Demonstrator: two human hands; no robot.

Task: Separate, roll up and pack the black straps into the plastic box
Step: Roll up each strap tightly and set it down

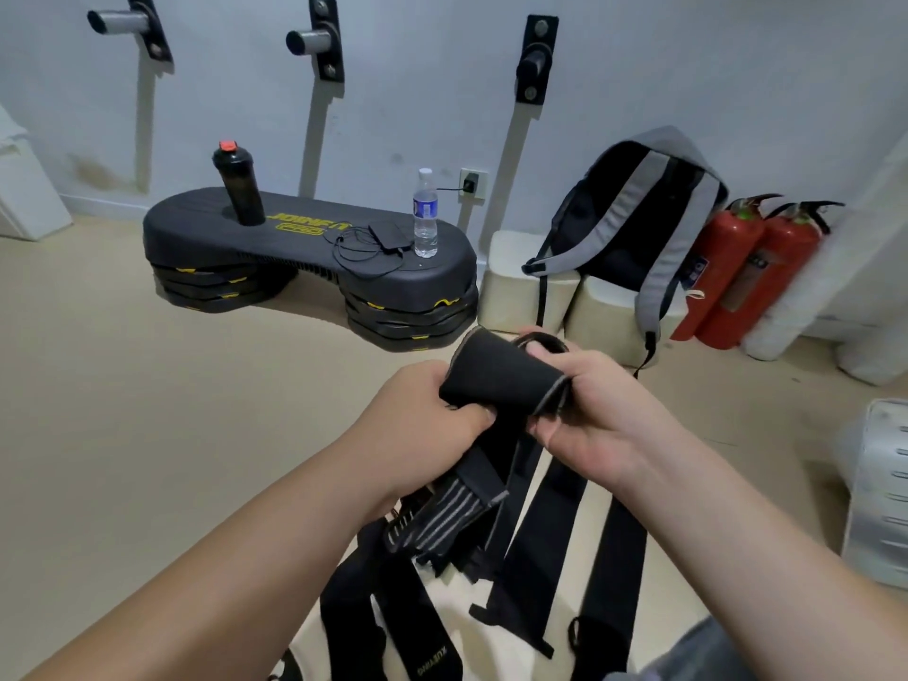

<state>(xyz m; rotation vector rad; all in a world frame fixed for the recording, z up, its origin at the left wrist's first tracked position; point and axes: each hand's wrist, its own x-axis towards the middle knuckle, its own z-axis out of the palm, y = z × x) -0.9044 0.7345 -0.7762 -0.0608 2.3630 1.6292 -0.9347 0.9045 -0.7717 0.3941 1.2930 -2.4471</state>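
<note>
Both hands hold one black strap [501, 376] with grey edging, its upper end curled into a loose roll at the middle of the view. My left hand [422, 415] grips the roll's left end. My right hand [594, 410] pinches its right end, with a black loop over the fingers. The strap's tail [452, 513] with grey stripes hangs down under the hands. Several more black straps [550, 548] hang and lie spread out below, over a pale surface. A translucent plastic box [879, 489] stands at the right edge.
A black step platform [295, 248] on the floor carries a black shaker bottle [239, 186], a water bottle [425, 213] and a cabled device. A grey backpack [634, 223] leans on pale blocks; two red fire extinguishers [747, 267] stand right of it.
</note>
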